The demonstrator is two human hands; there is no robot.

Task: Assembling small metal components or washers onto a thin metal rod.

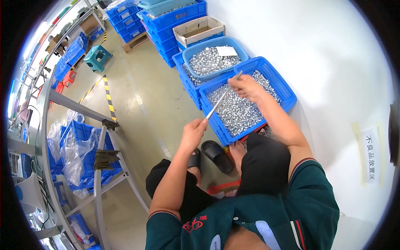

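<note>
A thin silvery metal rod (217, 103) slants up and to the right between my hands, above a blue crate (286, 96). My left hand (194, 132) is closed round its lower end. The fingers of my right hand (246, 88) are closed at the upper part of the rod, and a short grey end sticks out past them. Whether a small piece is also in those fingers I cannot tell. Below the rod, many small shiny metal cylindrical parts (241, 113) fill the blue crate. It stands on another blue crate, in front of my knees.
Behind it, a light-blue basket (243, 53) holds more small metal parts and a white paper slip (226, 51). An open carton (216, 25) and stacked blue crates (166, 31) stand beyond. A metal frame (98, 196) rises at left. Black slippers (217, 156) lie by my feet; a white wall is at right.
</note>
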